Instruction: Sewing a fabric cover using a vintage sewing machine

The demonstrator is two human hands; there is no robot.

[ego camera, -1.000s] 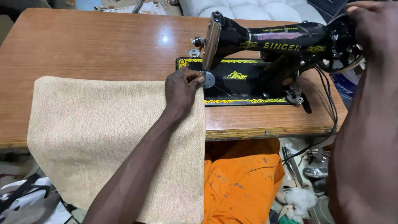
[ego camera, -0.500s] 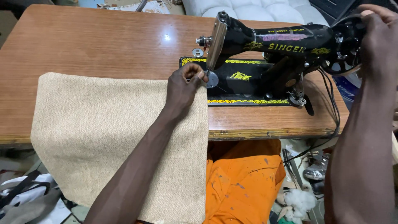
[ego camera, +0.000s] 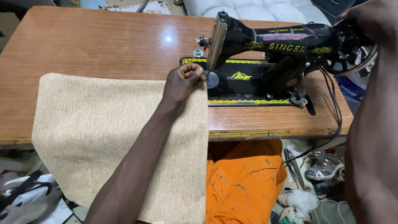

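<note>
The right hand (ego camera: 369, 18) is cut off by the top edge, hiding the handwheel (ego camera: 352, 54).

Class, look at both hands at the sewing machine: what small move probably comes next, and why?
Probably turning the handwheel: the right hand rests on it, while the left hand pinches the beige fabric corner at the needle plate.

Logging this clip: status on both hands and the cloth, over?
Left hand pinching beige cloth corner at the sewing machine needle. Right hand on the handwheel. Cloth flat, hanging off the table edge. Nothing in the way.
</note>
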